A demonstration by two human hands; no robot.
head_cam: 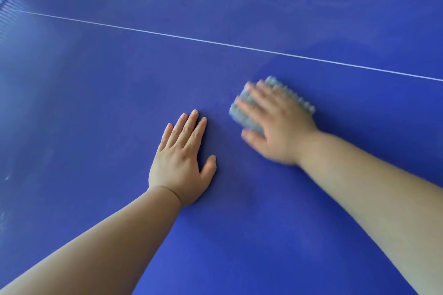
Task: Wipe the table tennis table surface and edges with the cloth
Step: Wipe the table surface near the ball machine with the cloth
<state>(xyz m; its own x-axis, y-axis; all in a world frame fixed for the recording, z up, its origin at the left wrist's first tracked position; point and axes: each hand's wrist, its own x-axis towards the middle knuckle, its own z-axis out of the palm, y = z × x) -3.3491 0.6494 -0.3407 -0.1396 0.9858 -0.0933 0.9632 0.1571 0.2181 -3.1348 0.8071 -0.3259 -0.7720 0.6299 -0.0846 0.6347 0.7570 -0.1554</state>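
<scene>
A smooth, matte blue table (96, 84) fills the view, crossed by a thin white line (215, 42). On the near side of that line, the right hand (275, 124) lies flat with fingers spread, pressing down a folded grey cloth (247, 117) with a nubby, waffled texture; both are blurred. The left hand (182, 160) rests open, palm down on the bare surface, farther from the line, near the cloth but apart.
</scene>
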